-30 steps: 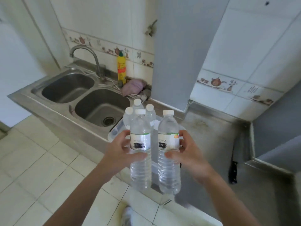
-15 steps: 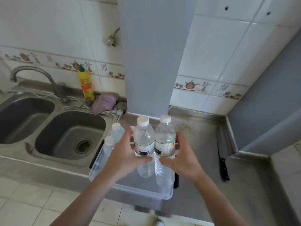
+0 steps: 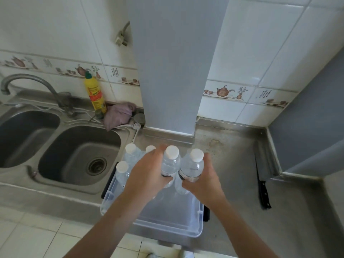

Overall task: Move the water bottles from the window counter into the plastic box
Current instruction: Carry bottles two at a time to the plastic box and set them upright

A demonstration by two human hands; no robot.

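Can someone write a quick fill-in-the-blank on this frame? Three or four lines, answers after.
1. Each hand holds ___ water bottle over the plastic box.
2. The left hand and right hand have a grip on bottles whose caps are ___ in colour.
3. The yellow bottle stands behind the ___.
4. The black knife lies to the ___ of the box.

Answers: one; white; sink; right
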